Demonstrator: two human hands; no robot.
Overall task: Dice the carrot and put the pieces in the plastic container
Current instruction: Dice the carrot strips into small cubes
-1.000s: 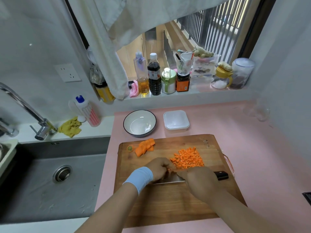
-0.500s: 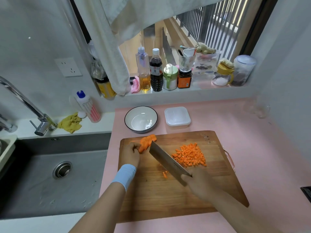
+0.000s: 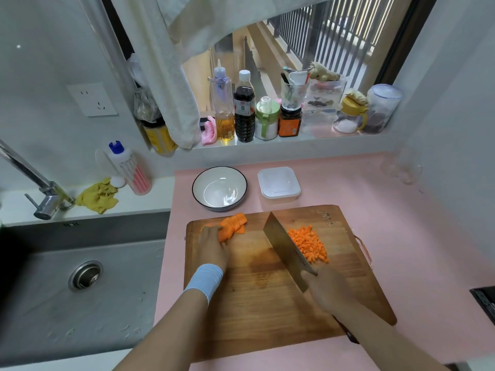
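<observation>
A wooden cutting board [image 3: 267, 303] lies on the pink counter. At its far left corner is a stack of orange carrot slices [image 3: 232, 225], and my left hand [image 3: 213, 246], with a blue wristband, grips them from the near side. A pile of diced carrot [image 3: 308, 243] sits at the board's far right. My right hand [image 3: 328, 291] holds a cleaver [image 3: 285, 249] by its handle, blade tilted up just left of the dice. The square white plastic container [image 3: 278, 184] stands behind the board, with nothing in it.
A white bowl with a dark rim [image 3: 219, 188] stands left of the container. A steel sink [image 3: 80, 274] and tap [image 3: 40, 194] lie to the left. Bottles and jars [image 3: 243, 108] line the window ledge. A clear glass [image 3: 404, 167] stands at the far right.
My left hand left the spot beside the dice and went to the carrot slices at the far left. The cleaver rose off the board and swept stray bits toward the pile.
</observation>
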